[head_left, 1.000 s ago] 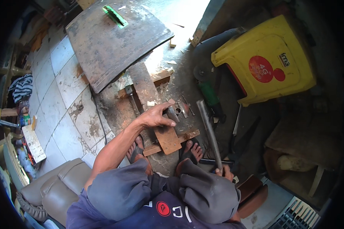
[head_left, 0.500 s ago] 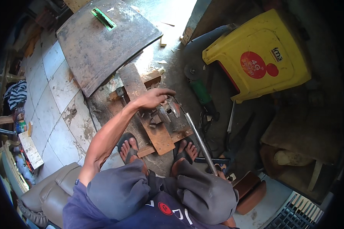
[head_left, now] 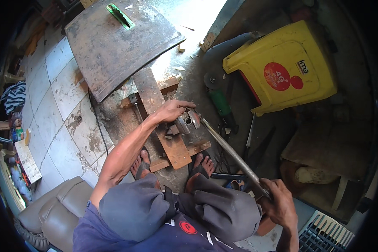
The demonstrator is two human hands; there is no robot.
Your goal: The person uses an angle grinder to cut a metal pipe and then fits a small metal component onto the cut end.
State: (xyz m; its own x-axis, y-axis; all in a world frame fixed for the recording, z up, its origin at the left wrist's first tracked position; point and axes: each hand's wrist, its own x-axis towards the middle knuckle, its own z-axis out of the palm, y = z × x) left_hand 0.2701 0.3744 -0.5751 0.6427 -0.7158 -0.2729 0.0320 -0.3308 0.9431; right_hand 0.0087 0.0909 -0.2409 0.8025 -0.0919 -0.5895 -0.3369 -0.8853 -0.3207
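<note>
1. A person squats on a dirty concrete floor (head_left: 113,122), seen from above, working over a long rusty flat steel plate (head_left: 161,122) that rests on wooden blocks.
2. The left hand (head_left: 172,110) lies palm down on the plate with its fingers spread loosely; it presses on small grey metal pieces (head_left: 178,126) clustered at the plate's right edge. Whether it grips any of them cannot be told.
3. The right hand (head_left: 277,201), to the lower right of the plate and beside the person's knee, is closed around the near end of a long grey metal tube (head_left: 231,151).
4. A second ago the tube stood apart from the plate, to its right. Now its far end lies against the small metal pieces at the plate's right edge, just beside the left fingertips. It reads as the tube being brought up to those pieces.
5. The left hand has also shifted from covering the pieces to reaching slightly past them, so a short ring-shaped section (head_left: 188,121) now shows.
6. Counts: one tube, one flat plate, one ring section, and roughly four small metal pieces, though overlap makes that uncertain.
7. Right of the plate lie one green-bodied angle grinder (head_left: 218,101) and, farther right, one overturned yellow plastic stool (head_left: 281,67).
8. Above the plate lies one large curved rusty metal sheet (head_left: 117,46).
9. Two feet in dark sandals (head_left: 199,168) flank the plate's near end.
</note>
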